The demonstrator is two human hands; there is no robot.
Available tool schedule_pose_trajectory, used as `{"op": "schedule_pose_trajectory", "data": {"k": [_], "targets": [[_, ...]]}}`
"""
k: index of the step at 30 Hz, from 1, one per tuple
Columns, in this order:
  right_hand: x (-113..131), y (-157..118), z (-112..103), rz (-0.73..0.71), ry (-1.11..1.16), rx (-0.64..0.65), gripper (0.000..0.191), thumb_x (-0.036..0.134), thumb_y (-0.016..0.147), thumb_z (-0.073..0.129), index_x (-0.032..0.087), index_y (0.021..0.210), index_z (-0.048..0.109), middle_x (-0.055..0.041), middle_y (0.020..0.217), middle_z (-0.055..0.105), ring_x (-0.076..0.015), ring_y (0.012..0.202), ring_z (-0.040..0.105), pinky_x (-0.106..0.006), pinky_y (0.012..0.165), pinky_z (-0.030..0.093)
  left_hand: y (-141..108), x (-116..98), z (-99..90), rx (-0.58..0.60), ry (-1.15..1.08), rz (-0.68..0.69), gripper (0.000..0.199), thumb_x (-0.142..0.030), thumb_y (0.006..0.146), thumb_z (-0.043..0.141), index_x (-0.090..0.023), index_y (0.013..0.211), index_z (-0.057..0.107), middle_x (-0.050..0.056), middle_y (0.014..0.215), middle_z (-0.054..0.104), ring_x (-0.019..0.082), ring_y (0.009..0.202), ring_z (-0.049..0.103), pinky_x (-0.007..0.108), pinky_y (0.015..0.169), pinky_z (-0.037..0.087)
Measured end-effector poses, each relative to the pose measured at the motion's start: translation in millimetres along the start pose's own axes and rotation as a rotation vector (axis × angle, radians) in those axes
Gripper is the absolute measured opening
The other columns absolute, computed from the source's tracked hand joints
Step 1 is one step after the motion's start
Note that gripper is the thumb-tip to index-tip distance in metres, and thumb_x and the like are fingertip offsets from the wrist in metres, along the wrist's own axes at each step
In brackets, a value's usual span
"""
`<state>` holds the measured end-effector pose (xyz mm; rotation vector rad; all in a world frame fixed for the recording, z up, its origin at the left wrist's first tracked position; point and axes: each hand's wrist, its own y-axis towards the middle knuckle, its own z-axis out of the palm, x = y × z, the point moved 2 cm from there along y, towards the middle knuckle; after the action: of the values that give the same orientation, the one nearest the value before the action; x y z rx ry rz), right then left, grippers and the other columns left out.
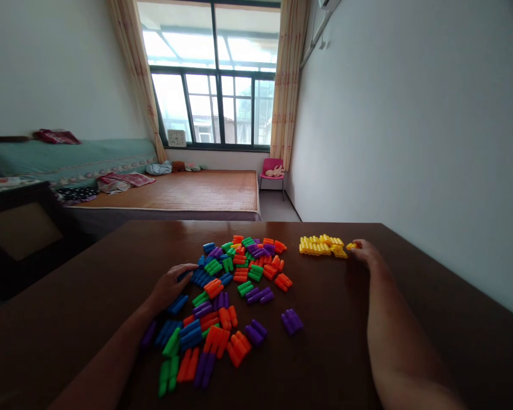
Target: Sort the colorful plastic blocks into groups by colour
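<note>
Scattered over the left and middle of the dark brown table (325, 330) lie many bullet-shaped plastic building blocks in blue, green, orange and purple. My left hand (171, 283) is at the left edge of this spread, fingers stretched out and apart, by some blue blocks (202, 278). Whether its fingertips touch them I cannot tell. At the table's far right, yellow blocks (315, 247) sit gathered in a group. Just right of them my right hand (365, 252) pinches a small yellow block (351, 246). A purple block (291, 322) lies apart, right of the mixed spread.
Beyond the table stands a bed (196, 191) with cloths on its left part. A pink chair (272, 169) holding a doll is by the window. To the left is a dark cabinet (23, 233); a white wall (410, 114) runs along the right.
</note>
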<state>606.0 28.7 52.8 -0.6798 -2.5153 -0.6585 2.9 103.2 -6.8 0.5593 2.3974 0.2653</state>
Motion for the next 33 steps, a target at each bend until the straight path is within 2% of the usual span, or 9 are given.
{"op": "schedule_pose_trajectory", "data": {"k": [5,8,11,15,19,23,27,33], "targets": [[-23,-4,23,0.005,0.084,0.106,0.027,0.033,0.091,0.055,0.021,0.114,0.060,-0.0093,0.118,0.060,-0.0184,0.099,0.060,-0.036,0.084,0.052,0,0,-0.9,-0.003,0.002,0.003,0.045,-0.054,0.083,0.049,-0.023,0.108,0.069,0.006,0.114,0.069,0.025,0.110,0.061,0.039,0.100,0.045],[-34,10,34,0.019,0.217,0.175,0.032,0.025,0.078,0.067,0.019,0.110,0.064,-0.0112,0.106,0.067,-0.0205,0.092,0.066,-0.030,0.077,0.055,1,-1,-1.1,0.005,0.003,0.002,0.045,-0.054,0.083,0.048,-0.023,0.108,0.069,0.006,0.115,0.069,0.025,0.109,0.061,0.039,0.100,0.045],[-40,31,40,0.008,0.317,0.244,0.041,0.020,0.064,0.072,0.018,0.105,0.068,-0.0104,0.103,0.070,-0.0217,0.090,0.068,-0.027,0.074,0.055,1,-2,-1.2,0.007,0.005,-0.003,0.045,-0.054,0.083,0.048,-0.023,0.109,0.069,0.007,0.115,0.069,0.025,0.110,0.061,0.039,0.100,0.045],[-33,49,50,-0.091,0.217,0.330,0.035,0.019,0.062,0.071,0.019,0.097,0.071,-0.0064,0.094,0.073,-0.0198,0.086,0.068,-0.027,0.076,0.053,0,-4,-1.6,0.006,0.010,-0.004,0.045,-0.054,0.083,0.048,-0.023,0.109,0.069,0.006,0.115,0.069,0.025,0.110,0.060,0.039,0.100,0.044],[-28,45,57,-0.136,0.027,0.292,0.028,0.015,0.063,0.070,0.020,0.090,0.073,-0.0051,0.088,0.073,-0.0191,0.079,0.068,-0.027,0.074,0.051,-1,-5,-1.5,0.012,0.010,-0.012,0.045,-0.053,0.084,0.048,-0.023,0.109,0.069,0.007,0.116,0.068,0.025,0.111,0.059,0.040,0.101,0.044],[-27,41,53,-0.172,-0.046,0.239,0.021,0.017,0.068,0.068,0.020,0.088,0.071,-0.0037,0.084,0.072,-0.0176,0.078,0.067,-0.025,0.071,0.049,-1,-4,-0.9,0.011,0.000,-0.009,0.044,-0.053,0.084,0.048,-0.023,0.109,0.069,0.006,0.116,0.068,0.025,0.111,0.060,0.039,0.100,0.044],[-28,45,44,-0.195,-0.090,0.221,0.023,0.020,0.066,0.069,0.020,0.089,0.068,-0.0038,0.085,0.071,-0.0160,0.077,0.065,-0.023,0.067,0.046,0,-4,-1.0,0.008,0.009,-0.008,0.044,-0.053,0.084,0.048,-0.023,0.109,0.069,0.006,0.116,0.068,0.025,0.111,0.060,0.038,0.100,0.044],[-26,45,48,-0.196,-0.121,0.420,0.023,0.018,0.060,0.073,0.020,0.083,0.068,-0.0020,0.083,0.069,-0.0136,0.071,0.062,-0.022,0.062,0.044,0,-4,-1.1,0.005,0.014,-0.004,0.044,-0.052,0.083,0.048,-0.022,0.108,0.069,0.007,0.115,0.069,0.025,0.110,0.060,0.039,0.100,0.045]]}}
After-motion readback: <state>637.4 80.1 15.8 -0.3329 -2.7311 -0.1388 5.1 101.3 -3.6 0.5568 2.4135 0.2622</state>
